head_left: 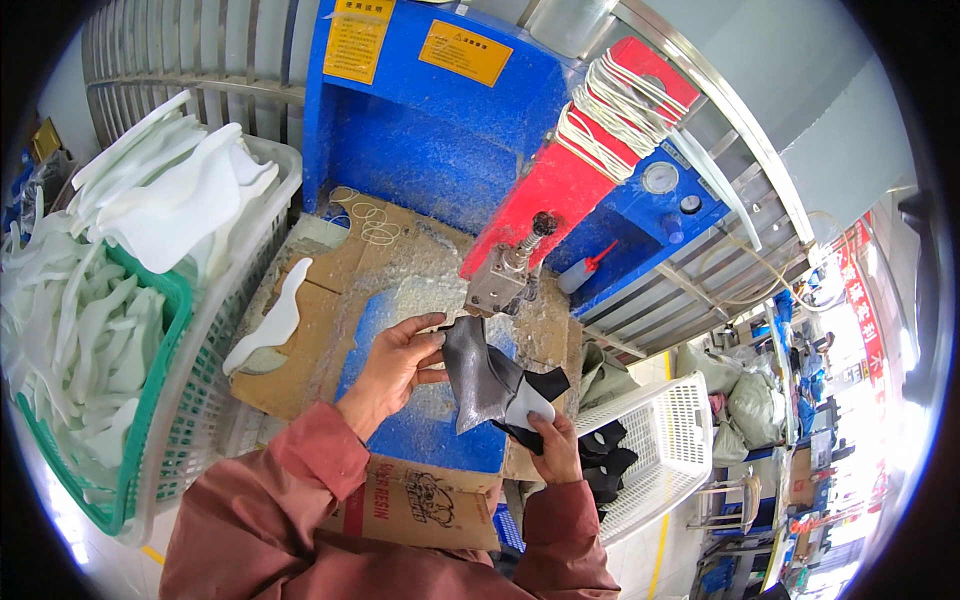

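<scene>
Below red arm [522,205]: left hand [392,368], right hand [559,450], fingers pinching black-and-white workpiece [473,375] | seemingly mid-batch: arm's right, black pieces [606,465]; arm's left, piled white pieces [172,205]

A blue machine [425,150] and loaded white basket [215,370] show a workshop.

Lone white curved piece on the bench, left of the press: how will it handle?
The white curved piece is probably light for its size, since it looks thin. It likely flexes: similar white pieces in the green basket look bowed. Lying flat, it should slide rather than roll.
</scene>
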`<state>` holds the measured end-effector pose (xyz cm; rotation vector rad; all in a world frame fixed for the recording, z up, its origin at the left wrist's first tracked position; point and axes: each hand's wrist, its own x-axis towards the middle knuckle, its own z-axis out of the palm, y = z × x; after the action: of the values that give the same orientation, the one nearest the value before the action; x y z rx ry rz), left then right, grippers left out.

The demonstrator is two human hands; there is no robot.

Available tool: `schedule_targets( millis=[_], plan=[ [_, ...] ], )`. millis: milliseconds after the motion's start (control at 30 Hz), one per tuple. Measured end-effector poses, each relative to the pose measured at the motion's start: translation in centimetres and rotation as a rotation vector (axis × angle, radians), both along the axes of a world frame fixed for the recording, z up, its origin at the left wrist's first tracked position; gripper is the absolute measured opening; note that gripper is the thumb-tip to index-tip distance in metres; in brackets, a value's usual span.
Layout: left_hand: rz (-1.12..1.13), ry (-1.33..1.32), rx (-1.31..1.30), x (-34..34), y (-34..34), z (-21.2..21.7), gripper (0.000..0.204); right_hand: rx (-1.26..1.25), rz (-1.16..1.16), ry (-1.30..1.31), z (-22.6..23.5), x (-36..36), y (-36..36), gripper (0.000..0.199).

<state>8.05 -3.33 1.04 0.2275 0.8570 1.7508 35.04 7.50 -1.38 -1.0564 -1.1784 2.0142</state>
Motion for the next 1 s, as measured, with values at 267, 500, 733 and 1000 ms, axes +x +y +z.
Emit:
schedule_targets(
  millis=[267,500,733,1000],
  plan=[
    [0.008,0.024,0.020,-0.3,-0.5,-0.5,0.042,0.083,0.029,-0.031,-0.1,-0.3,-0.1,0.025],
    [0.032,0.026,0.050,-2.1,-0.2,-0.9,0.042,0.137,0.068,-0.070,1.0,-1.5,0.5,0.027],
    [0.055,0.125,0.067,-3.4,1.8,0.1,0.043,0.231,0.054,-0.091,1.7,-2.5,1.8,0.027],
    [0.050,0.186,0.046,-3.9,3.6,0.8,0.041,0.198,-0.009,-0.014,1.8,-2.5,1.4,0.026]
  ],
)
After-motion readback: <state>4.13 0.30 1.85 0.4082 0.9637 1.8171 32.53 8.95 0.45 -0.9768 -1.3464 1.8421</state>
